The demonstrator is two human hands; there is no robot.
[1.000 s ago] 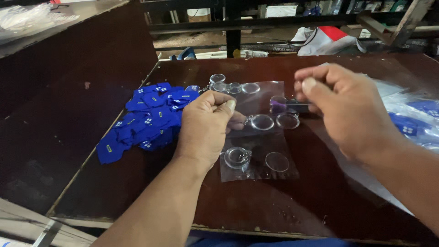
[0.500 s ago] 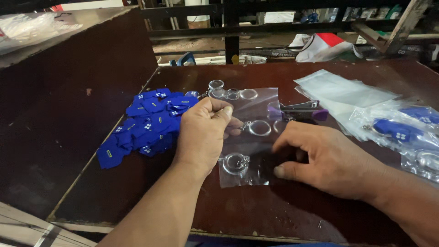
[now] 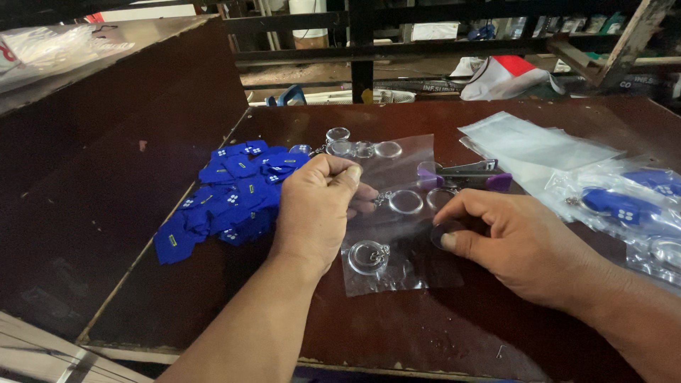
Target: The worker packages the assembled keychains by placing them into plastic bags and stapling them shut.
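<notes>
Dim, even light from above and ahead — soft sheen on the dark surface, pale glare on clear plastic; edges slightly stretched, focus sharp.
</notes>
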